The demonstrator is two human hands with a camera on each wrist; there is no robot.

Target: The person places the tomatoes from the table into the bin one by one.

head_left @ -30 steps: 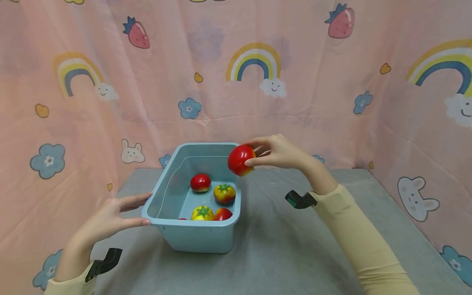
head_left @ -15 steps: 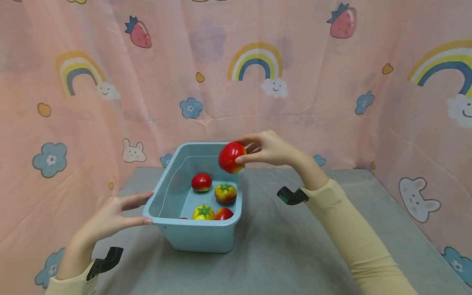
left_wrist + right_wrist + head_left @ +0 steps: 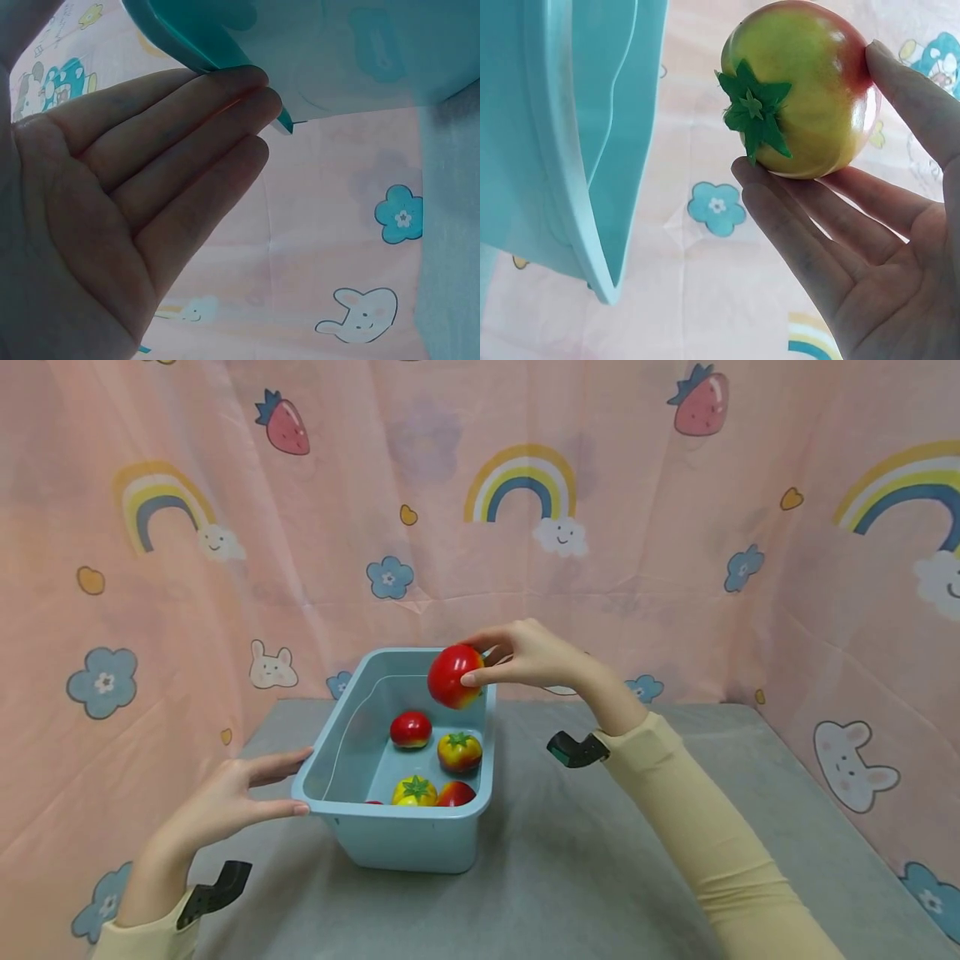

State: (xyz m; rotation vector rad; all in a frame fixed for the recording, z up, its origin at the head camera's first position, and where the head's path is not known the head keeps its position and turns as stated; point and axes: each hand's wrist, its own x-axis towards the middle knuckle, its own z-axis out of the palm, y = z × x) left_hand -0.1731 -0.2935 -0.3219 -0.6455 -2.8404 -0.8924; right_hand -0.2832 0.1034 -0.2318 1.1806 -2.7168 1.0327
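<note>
A red tomato [image 3: 455, 676] is pinched between the thumb and fingertips of my right hand [image 3: 525, 653]. It hangs above the far right part of a light blue plastic bin [image 3: 405, 837]. In the right wrist view its yellow-green underside and green leafy top [image 3: 754, 111] show. My left hand [image 3: 225, 806] touches the bin's left rim near the front corner. In the left wrist view the fingers [image 3: 202, 142] lie straight against the rim's underside. Inside the bin sit a red tomato [image 3: 410, 729], a red-yellow one [image 3: 459, 752], a yellow one [image 3: 414, 791] and others partly hidden by the front wall.
The bin stands on a grey table [image 3: 600, 860]. A pink patterned curtain [image 3: 637, 527] hangs behind the table and along its sides. Black camera mounts [image 3: 577, 749] sit on both wrists.
My right hand has carried the tomato leftward and slightly up, from the bin's right rim to over its interior. The left hand has kept its place on the rim.
</note>
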